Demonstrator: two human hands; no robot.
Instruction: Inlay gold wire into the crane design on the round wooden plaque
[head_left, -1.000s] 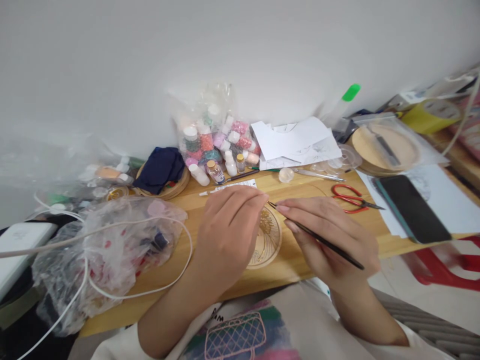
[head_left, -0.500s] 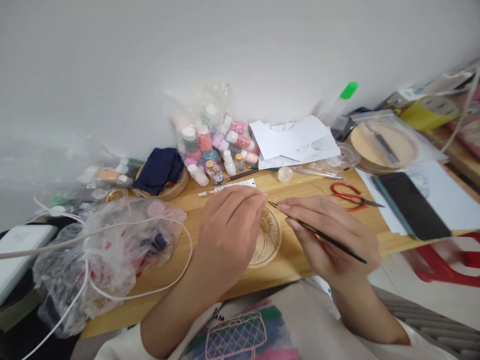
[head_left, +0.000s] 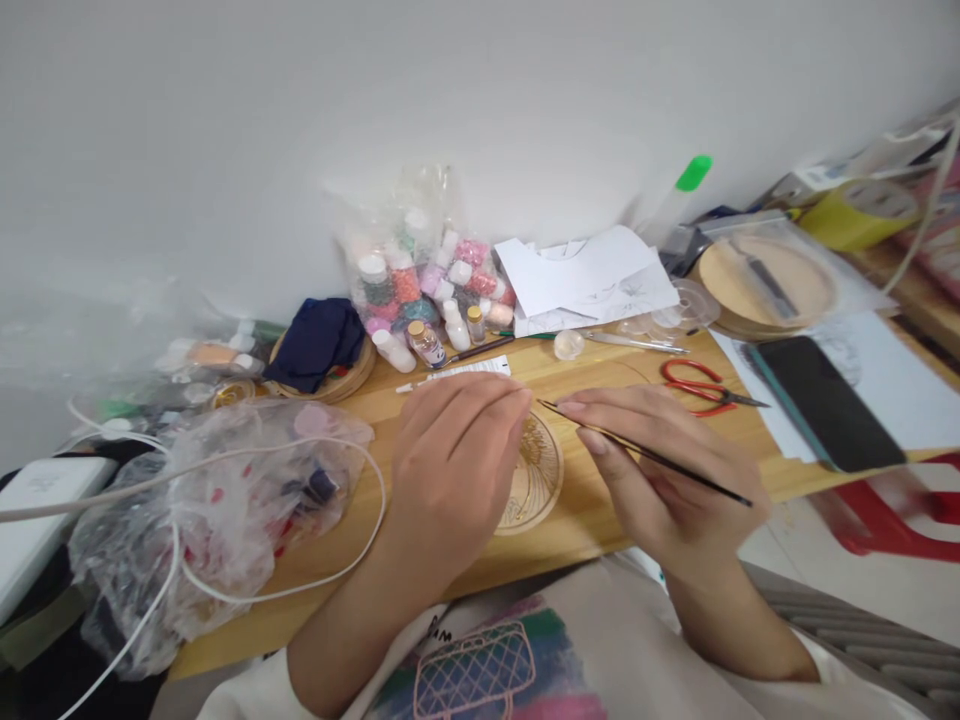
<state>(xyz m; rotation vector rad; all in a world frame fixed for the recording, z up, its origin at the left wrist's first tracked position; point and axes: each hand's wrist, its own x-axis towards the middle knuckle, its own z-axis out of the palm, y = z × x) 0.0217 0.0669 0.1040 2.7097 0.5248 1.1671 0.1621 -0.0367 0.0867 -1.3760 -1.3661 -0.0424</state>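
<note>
In my right hand (head_left: 667,470) is a thin dark fine-tipped brush (head_left: 675,468), pinched near its tip, its handle slanting down to the right. The tip points left, close to the fingertips of my left hand (head_left: 457,460). Those left fingers are bent and pressed together; what they hold, if anything, is hidden. Beneath and between the hands lies a round wooden disc (head_left: 551,490) with fine curved line work, partly covered by my left hand. A white tube (head_left: 472,368) lies just beyond my left knuckles.
Red-handled scissors (head_left: 701,388) and a phone (head_left: 829,400) lie at the right. Behind stand small bottles (head_left: 426,342), a bag of bead jars (head_left: 401,270) and papers (head_left: 592,275). At left, a crumpled plastic bag (head_left: 225,500) lies under a white cable (head_left: 379,480).
The brush has tilted slightly, its handle end shifting right and up, as my right hand turns a little. My left hand stays almost in place. The view has shifted slightly.
</note>
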